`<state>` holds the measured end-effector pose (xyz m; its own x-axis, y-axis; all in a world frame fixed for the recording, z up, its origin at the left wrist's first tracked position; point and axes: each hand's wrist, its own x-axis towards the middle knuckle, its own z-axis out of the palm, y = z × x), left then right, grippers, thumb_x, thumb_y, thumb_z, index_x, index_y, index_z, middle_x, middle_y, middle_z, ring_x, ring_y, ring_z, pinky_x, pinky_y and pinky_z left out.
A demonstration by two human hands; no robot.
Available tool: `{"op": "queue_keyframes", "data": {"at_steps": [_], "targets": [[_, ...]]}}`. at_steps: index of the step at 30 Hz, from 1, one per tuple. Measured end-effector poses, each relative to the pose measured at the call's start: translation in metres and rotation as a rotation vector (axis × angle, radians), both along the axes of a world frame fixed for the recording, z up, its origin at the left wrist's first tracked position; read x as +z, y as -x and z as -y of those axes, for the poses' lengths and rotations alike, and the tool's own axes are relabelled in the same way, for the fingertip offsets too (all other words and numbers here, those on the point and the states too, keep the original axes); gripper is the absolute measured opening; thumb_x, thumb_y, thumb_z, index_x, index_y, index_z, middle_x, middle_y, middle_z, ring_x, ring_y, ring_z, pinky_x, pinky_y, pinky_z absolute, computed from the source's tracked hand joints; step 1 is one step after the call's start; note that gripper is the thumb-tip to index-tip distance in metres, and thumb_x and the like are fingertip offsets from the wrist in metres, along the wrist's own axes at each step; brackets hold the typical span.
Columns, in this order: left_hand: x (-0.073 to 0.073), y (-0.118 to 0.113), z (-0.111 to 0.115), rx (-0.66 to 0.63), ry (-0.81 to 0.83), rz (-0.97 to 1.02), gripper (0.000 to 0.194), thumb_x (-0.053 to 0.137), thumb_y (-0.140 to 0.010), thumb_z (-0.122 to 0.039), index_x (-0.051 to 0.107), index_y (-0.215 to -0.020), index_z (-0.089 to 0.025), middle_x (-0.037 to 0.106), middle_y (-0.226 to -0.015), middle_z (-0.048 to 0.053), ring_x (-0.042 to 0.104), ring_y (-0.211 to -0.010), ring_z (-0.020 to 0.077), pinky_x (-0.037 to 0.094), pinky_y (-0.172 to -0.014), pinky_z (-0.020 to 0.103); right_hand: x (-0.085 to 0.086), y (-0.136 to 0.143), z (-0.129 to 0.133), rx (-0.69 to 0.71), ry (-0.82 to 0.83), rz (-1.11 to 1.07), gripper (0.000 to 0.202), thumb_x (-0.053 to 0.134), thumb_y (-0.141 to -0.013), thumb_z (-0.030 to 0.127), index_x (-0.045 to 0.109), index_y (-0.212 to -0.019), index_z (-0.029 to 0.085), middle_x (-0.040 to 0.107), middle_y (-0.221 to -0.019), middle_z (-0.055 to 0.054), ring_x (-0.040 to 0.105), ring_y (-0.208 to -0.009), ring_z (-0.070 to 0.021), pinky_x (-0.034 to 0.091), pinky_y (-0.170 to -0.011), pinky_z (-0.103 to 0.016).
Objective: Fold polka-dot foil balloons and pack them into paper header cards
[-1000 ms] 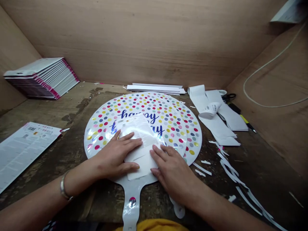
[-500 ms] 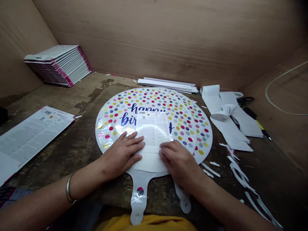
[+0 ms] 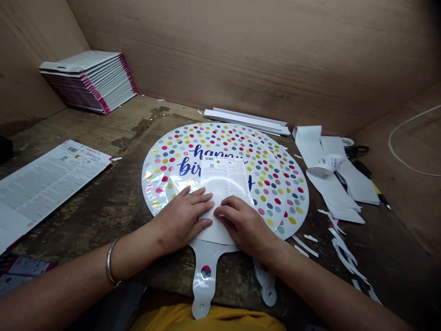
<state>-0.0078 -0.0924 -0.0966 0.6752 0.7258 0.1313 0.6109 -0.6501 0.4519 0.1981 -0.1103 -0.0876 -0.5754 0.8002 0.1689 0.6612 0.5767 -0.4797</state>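
A round white "happy birthday" piece (image 3: pixel 165 179) with coloured dots and a handle lies on the table, overlapping a similar one beneath it. On its lower middle rests a printed sheet (image 3: pixel 225 177) with a plain white lower part. My left hand (image 3: pixel 186 218) lies flat with fingers spread across the sheet's left edge. Over the sheet's lower right is my right hand (image 3: pixel 243 220), its fingers bent and bunched with the tips on the paper. Whether anything is between those fingertips cannot be made out.
Pink-edged folded packs (image 3: pixel 93 82) are stacked at the back left. A printed card (image 3: pixel 51 188) lies left. White strips (image 3: pixel 246 120) rest by the back wall. Label paper (image 3: pixel 330 179), scissors (image 3: pixel 358 151), a yellow-black tool (image 3: pixel 381 195) and paper scraps (image 3: pixel 347 253) lie right.
My right hand has slid leftward over the sheet, closer to my left hand. My left hand stays flat on the paper. The whole view has shifted slightly.
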Motion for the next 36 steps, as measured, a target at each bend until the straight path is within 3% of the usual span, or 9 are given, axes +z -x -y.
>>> {"op": "queue_keyframes", "data": {"at_steps": [5,11,17,20,23,28,32,36], "targets": [[0.000,0.001,0.000,-0.003,0.004,-0.020,0.038,0.052,-0.088,-0.034,0.054,-0.123,-0.021,0.051,-0.134,0.007,0.040,-0.129,0.0271,0.025,-0.107,0.054,0.001,-0.003,-0.001,0.010,0.070,-0.041,0.013,0.048,-0.087,0.012,0.059,-0.086,0.018,0.056,-0.094,-0.005,0.054,-0.086,-0.0144,0.047,-0.076,-0.027],[0.001,0.000,-0.001,-0.010,-0.002,-0.042,0.038,0.051,-0.089,-0.035,0.054,-0.123,-0.019,0.051,-0.135,0.008,0.039,-0.130,0.0266,0.025,-0.107,0.053,0.000,-0.005,0.000,0.021,0.022,-0.060,0.021,0.047,-0.088,0.011,0.059,-0.103,0.019,0.056,-0.105,-0.007,0.054,-0.096,-0.0152,0.047,-0.083,-0.028],[0.001,0.000,-0.001,-0.015,0.001,-0.027,0.038,0.052,-0.088,-0.035,0.054,-0.123,-0.021,0.051,-0.134,0.007,0.040,-0.129,0.0273,0.025,-0.106,0.054,0.003,-0.008,0.003,0.019,0.025,-0.056,0.016,0.048,-0.087,0.012,0.062,-0.088,0.019,0.058,-0.097,-0.006,0.057,-0.089,-0.0147,0.049,-0.077,-0.027],[0.001,0.001,-0.001,-0.021,-0.010,-0.043,0.038,0.051,-0.088,-0.035,0.055,-0.123,-0.020,0.051,-0.134,0.008,0.041,-0.128,0.0273,0.026,-0.106,0.054,0.002,-0.007,0.000,-0.016,0.017,-0.069,0.018,0.047,-0.088,0.013,0.062,-0.094,0.020,0.059,-0.100,-0.006,0.058,-0.089,-0.0148,0.050,-0.077,-0.028],[0.002,0.002,-0.001,-0.015,-0.016,-0.056,0.038,0.052,-0.088,-0.035,0.055,-0.122,-0.020,0.051,-0.135,0.007,0.041,-0.129,0.0273,0.027,-0.106,0.053,0.001,-0.006,-0.002,0.030,0.025,-0.040,0.019,0.048,-0.088,0.014,0.062,-0.100,0.021,0.057,-0.105,-0.007,0.057,-0.092,-0.0156,0.049,-0.079,-0.028],[0.003,0.002,-0.003,-0.017,-0.003,-0.047,0.038,0.052,-0.088,-0.036,0.055,-0.122,-0.021,0.051,-0.134,0.007,0.041,-0.129,0.0269,0.028,-0.105,0.053,0.006,-0.014,0.001,0.084,0.091,-0.033,0.017,0.046,-0.088,0.013,0.061,-0.088,0.019,0.059,-0.098,-0.006,0.057,-0.089,-0.0146,0.048,-0.077,-0.027],[0.003,0.002,-0.004,-0.027,0.017,-0.047,0.039,0.053,-0.087,-0.035,0.054,-0.123,-0.020,0.051,-0.135,0.007,0.040,-0.129,0.0264,0.026,-0.106,0.052,0.011,-0.013,-0.008,0.040,0.113,0.021,0.014,0.047,-0.088,0.014,0.059,-0.094,0.018,0.059,-0.093,-0.005,0.057,-0.084,-0.0144,0.048,-0.074,-0.026],[0.003,0.003,-0.005,-0.031,0.037,-0.049,0.039,0.055,-0.086,-0.033,0.055,-0.123,-0.021,0.051,-0.135,0.007,0.040,-0.129,0.0265,0.026,-0.107,0.053,0.012,-0.005,-0.025,0.163,0.078,0.114,0.014,0.048,-0.089,0.017,0.061,-0.093,0.018,0.059,-0.093,-0.005,0.058,-0.083,-0.0141,0.046,-0.072,-0.025]]}}
